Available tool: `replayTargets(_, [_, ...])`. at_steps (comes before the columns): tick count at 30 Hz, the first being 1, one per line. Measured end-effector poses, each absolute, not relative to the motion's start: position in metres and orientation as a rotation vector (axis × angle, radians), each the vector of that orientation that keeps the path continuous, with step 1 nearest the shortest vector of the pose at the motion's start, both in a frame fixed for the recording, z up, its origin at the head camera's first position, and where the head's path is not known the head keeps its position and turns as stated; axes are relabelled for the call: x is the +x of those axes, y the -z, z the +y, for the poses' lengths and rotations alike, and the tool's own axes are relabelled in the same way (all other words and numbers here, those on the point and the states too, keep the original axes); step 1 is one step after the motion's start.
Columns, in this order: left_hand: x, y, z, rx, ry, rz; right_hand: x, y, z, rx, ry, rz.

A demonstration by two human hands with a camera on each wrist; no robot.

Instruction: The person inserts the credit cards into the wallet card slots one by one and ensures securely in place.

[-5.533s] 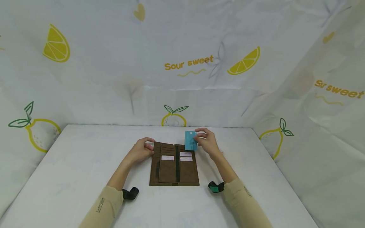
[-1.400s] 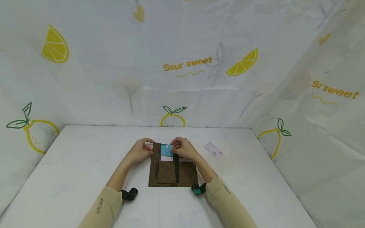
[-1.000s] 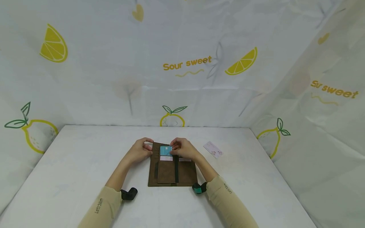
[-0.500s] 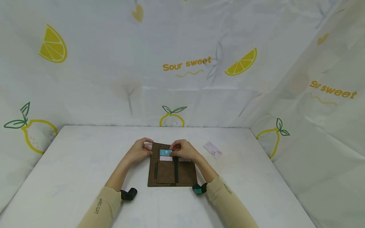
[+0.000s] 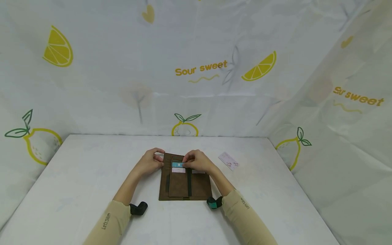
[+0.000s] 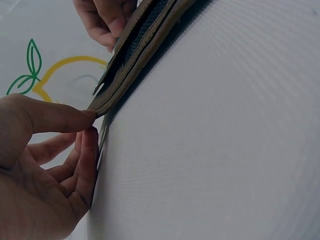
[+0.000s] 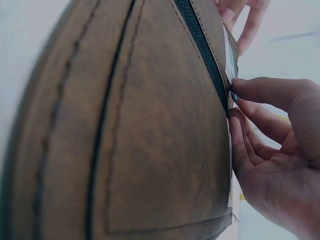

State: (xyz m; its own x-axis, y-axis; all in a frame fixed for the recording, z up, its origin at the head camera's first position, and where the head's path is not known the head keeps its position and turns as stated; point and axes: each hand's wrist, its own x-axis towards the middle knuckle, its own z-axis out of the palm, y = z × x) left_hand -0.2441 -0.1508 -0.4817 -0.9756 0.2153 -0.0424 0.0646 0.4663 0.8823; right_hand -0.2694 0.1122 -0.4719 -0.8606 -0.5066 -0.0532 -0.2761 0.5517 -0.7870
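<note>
A long brown wallet (image 5: 185,183) lies open on the white table (image 5: 76,177). My left hand (image 5: 150,162) pinches the wallet's far left corner (image 6: 100,105) between thumb and fingers. My right hand (image 5: 197,161) presses a blue card (image 5: 177,165) into a slot near the wallet's far end; only a thin blue strip shows. A white card (image 5: 179,170) sits in the slot just below it. In the right wrist view my right fingertips (image 7: 240,87) touch the wallet's edge (image 7: 150,130).
A pale patterned card (image 5: 229,160) lies loose on the table to the right of the wallet. A lemon-print cloth (image 5: 196,68) walls in the table at the back and both sides.
My right hand has brought the blue card from the wallet's right side to a left slot and pushed it down, until only a strip shows. My left hand has held still.
</note>
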Motion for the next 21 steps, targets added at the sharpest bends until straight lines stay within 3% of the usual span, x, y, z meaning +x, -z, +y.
replayTargets(21, [-0.2436, 0.4826, -0.1506, 0.247, -1.534, 2.561, -0.2688, 0.4734, 0.1151, -0.648, 1.216, 2.526])
